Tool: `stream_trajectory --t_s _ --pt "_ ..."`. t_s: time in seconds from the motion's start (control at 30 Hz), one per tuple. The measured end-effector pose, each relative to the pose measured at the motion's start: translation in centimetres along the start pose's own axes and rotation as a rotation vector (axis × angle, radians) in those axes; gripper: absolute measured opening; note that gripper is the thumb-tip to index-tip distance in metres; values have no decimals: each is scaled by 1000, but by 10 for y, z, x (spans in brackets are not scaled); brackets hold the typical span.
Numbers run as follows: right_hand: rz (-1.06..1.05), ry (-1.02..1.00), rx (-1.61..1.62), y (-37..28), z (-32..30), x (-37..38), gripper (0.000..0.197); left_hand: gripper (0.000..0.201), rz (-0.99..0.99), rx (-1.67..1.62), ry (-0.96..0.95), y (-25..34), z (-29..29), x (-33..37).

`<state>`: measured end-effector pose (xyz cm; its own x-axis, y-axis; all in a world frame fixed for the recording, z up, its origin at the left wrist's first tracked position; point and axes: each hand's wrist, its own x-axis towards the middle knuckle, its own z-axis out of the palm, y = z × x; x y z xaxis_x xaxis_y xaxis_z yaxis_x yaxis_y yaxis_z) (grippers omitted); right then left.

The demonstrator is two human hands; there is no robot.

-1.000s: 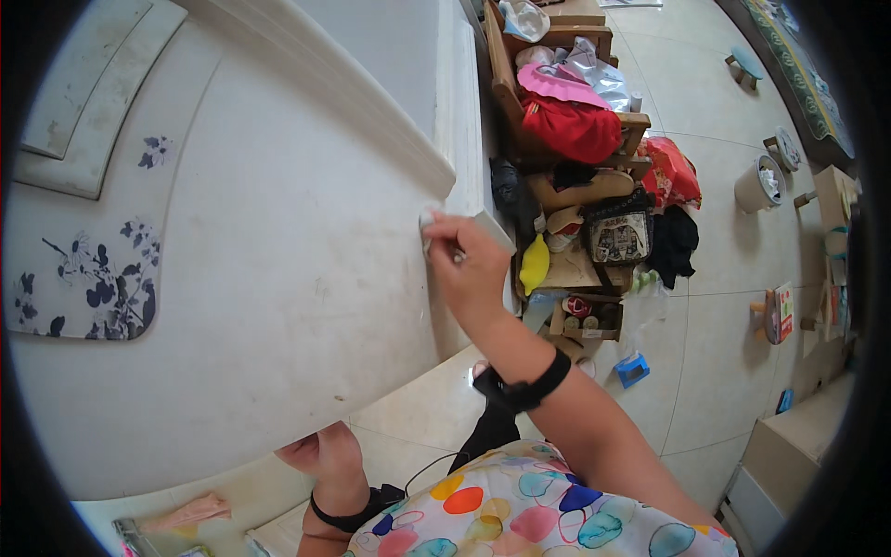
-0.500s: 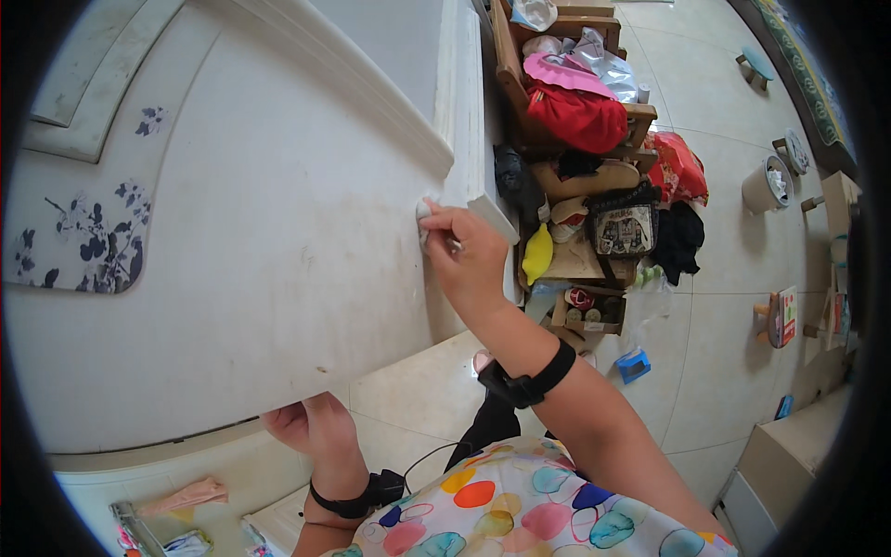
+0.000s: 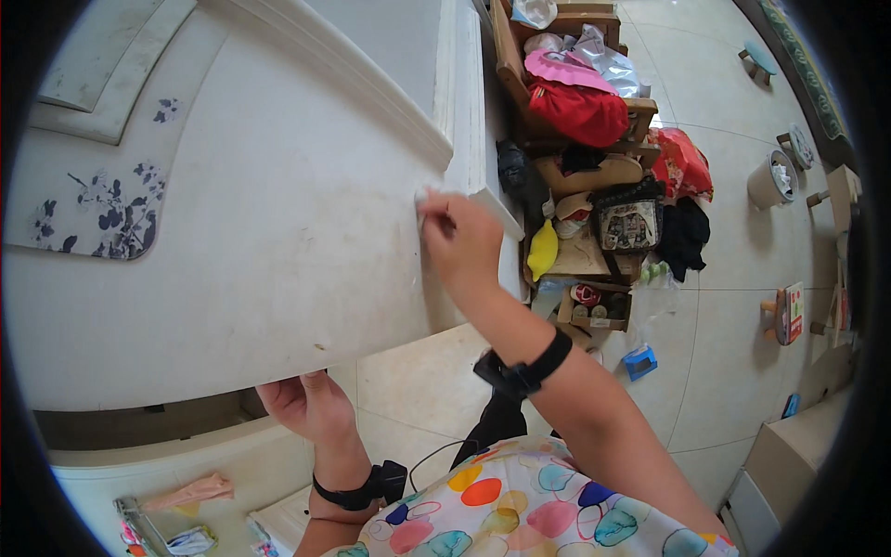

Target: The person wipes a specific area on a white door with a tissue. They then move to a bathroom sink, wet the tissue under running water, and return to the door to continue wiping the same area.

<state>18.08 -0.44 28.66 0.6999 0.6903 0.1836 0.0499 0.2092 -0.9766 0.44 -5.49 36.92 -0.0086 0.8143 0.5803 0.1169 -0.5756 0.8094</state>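
Observation:
A large white panel [image 3: 251,251] with scuffs and stains fills the left half. My left hand [image 3: 311,404] is at its near edge, fingers curled and thumb up against the edge; how far they reach underneath is hidden. To the left of that hand, a dark gap [image 3: 167,420] runs between the panel's edge and a pale strip below. My right hand [image 3: 461,237] is closed at the panel's right side, fingertips pinched together on the surface. A bit of something whitish shows at the fingertips, too small and blurred to name. A floral mat [image 3: 111,218] lies at the panel's far left.
A white raised moulding [image 3: 371,84] borders the panel beyond my right hand. To the right stands a wooden bench [image 3: 640,116] heaped with cloth and bags. Near it are a yellow lemon-shaped thing [image 3: 543,249], a cardboard box [image 3: 608,320], a blue box [image 3: 639,362] and a bin [image 3: 770,181].
The panel's near edge and the mat have shifted upward in the picture, and the dark gap has widened. My left hand moved up with the edge; my right hand shifted slightly up.

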Motion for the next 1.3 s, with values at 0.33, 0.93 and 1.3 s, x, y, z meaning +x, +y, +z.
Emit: stream_trajectory --t_s 0.33,0.93,1.3 --pt "-152 43 65 1 2 -20 13 26 9 -7 38 -3 2 0" --pt "84 109 127 4 11 9 10 17 -16 19 5 5 7 4" --pt "-317 33 154 -17 5 -26 13 18 54 46 -59 0 5 6"
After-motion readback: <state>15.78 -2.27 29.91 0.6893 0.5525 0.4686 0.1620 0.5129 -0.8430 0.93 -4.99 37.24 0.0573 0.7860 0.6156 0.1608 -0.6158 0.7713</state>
